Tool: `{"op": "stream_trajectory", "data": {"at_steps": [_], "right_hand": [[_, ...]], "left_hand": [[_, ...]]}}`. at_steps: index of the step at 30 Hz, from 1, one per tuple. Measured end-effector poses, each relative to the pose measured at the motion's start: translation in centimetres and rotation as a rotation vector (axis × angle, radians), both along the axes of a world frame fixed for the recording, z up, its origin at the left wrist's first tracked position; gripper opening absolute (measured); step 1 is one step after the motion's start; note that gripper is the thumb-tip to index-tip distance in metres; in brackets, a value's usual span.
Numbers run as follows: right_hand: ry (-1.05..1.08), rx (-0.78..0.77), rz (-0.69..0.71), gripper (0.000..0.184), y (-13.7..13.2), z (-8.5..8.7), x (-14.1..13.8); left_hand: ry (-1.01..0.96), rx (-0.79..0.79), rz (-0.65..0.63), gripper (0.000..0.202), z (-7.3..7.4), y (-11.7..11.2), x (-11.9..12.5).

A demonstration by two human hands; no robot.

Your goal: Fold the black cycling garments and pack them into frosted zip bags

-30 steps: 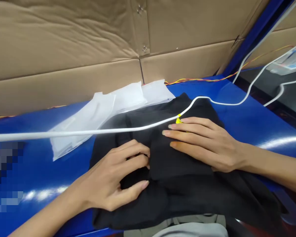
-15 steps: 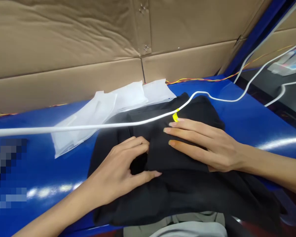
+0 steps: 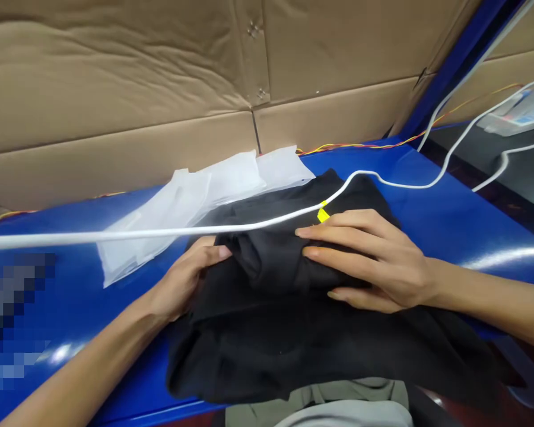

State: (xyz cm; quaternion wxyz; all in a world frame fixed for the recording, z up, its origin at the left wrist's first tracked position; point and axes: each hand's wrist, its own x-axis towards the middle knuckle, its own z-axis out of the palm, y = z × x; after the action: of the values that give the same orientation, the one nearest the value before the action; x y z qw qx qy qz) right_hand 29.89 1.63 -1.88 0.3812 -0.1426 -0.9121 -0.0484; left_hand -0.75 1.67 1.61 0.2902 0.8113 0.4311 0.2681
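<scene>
Black cloth garment (image 3: 267, 350) lies bunched at centre on the blue table (image 3: 480, 228), a rumpled fold raised along its top. Your right hand (image 3: 374, 258) sits at 3 o'clock, curved over the fold, open, not pinching; yellow tag (image 3: 323, 214) just beyond the fingertips. Your left hand (image 3: 182, 279) is at 9 o'clock against the cloth's edge, partly hidden behind it; whether it grips, you cannot tell. White cable (image 3: 160, 233) crosses above the hands; white translucent packets (image 3: 173, 207) lie at 11 o'clock.
</scene>
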Motion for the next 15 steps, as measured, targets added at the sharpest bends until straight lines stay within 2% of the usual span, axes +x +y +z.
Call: {"op": "stream_trajectory", "data": {"at_steps": [2,6,8,10,12,15], "right_hand": [[0.011,-0.044,-0.028,0.032,0.1,0.1,0.0],[0.09,-0.139,-0.101,0.021,-0.1,0.3,0.1],[0.121,-0.151,-0.18,0.021,-0.3,0.3,0.0],[0.148,-0.176,-0.276,0.02,-0.5,0.2,0.0],[0.188,-0.241,-0.359,0.021,-0.6,0.0,0.0],[0.257,-0.423,-0.418,0.039,-0.2,-0.1,0.0]], "left_hand": [[-0.092,-0.129,0.022,0.048,0.2,0.0,0.4],[-0.451,-0.599,0.208,0.034,0.1,-0.2,0.8],[-0.603,-0.765,0.268,0.039,0.0,-0.3,0.6],[-0.667,-0.808,0.222,0.054,-0.1,-0.4,0.2],[-0.675,-0.81,0.115,0.075,-0.1,-0.4,-0.2],[-0.519,-0.712,0.027,0.099,-0.1,-0.3,-0.6]]}}
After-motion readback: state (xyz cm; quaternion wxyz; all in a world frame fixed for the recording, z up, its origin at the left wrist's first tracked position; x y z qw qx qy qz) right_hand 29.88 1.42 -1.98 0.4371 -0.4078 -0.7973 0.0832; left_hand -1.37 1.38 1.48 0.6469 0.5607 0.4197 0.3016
